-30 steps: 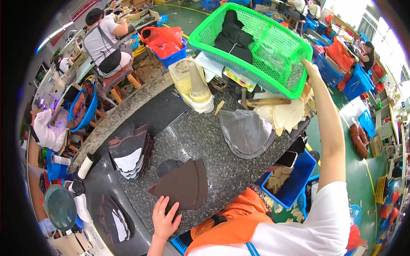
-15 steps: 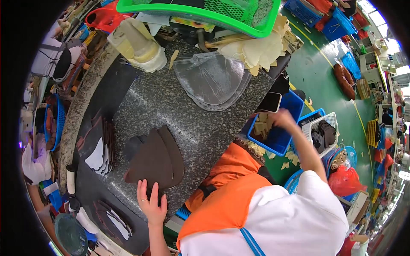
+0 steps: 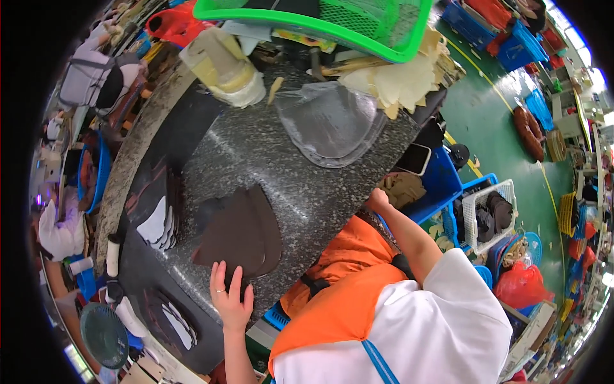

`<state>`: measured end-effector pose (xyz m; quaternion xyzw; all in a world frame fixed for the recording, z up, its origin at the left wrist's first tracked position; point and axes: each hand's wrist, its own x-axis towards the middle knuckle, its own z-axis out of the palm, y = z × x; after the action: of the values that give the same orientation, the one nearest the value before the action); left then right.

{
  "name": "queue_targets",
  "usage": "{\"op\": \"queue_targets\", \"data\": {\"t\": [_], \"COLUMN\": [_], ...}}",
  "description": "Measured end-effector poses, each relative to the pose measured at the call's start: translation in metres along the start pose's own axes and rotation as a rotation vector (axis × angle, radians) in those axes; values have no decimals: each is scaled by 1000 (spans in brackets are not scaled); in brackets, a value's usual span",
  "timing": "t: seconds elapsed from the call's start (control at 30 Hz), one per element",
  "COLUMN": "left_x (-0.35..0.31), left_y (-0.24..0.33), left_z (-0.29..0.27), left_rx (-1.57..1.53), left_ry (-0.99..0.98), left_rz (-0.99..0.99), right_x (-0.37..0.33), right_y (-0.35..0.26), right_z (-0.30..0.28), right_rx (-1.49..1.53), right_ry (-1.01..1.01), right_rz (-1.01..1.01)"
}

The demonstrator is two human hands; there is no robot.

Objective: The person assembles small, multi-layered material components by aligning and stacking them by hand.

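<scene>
Dark brown leather-like pieces (image 3: 236, 230) lie overlapping on the speckled stone worktop (image 3: 256, 157). At their near edge rests my left hand (image 3: 231, 306), fingers stretched out and spread, with a ring on one finger; the fingertips touch the pieces. By the right edge of the worktop is my right hand (image 3: 378, 200), beside a blue bin (image 3: 449, 187) holding beige-brown scraps (image 3: 404, 190). Its fingers look curled, and whatever they hold is hidden. Left of the brown pieces stands a stack of dark pieces with white faces (image 3: 157, 224); a similar pile (image 3: 178, 326) lies nearer me.
Farther back are grey rounded sheets (image 3: 329, 125), a cloudy plastic container (image 3: 227, 67), cream offcuts (image 3: 390, 83) and a green basket (image 3: 307, 27). A phone (image 3: 414, 159) sits at the blue bin's edge. A white basket (image 3: 489, 217) with dark pieces stands to the right.
My right hand has come back from over the blue bin toward the worktop's right edge. My left hand stays on the brown pieces. The whole view has shifted slightly.
</scene>
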<state>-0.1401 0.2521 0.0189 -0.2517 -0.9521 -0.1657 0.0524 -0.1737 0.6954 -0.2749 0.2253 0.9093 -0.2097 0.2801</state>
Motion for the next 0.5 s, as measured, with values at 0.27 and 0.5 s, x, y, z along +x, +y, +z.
{"op": "queue_targets", "data": {"t": [0.27, 0.5], "left_x": [3, 34], "left_y": [0, -27], "left_z": [-7, -26], "left_rx": [-17, 133], "left_ry": [47, 352], "left_rz": [18, -36], "right_x": [-33, -197], "right_y": [64, -129], "right_z": [-24, -220], "right_rx": [-338, -358], "right_ry": [-256, -696], "right_rz": [-533, -842]}}
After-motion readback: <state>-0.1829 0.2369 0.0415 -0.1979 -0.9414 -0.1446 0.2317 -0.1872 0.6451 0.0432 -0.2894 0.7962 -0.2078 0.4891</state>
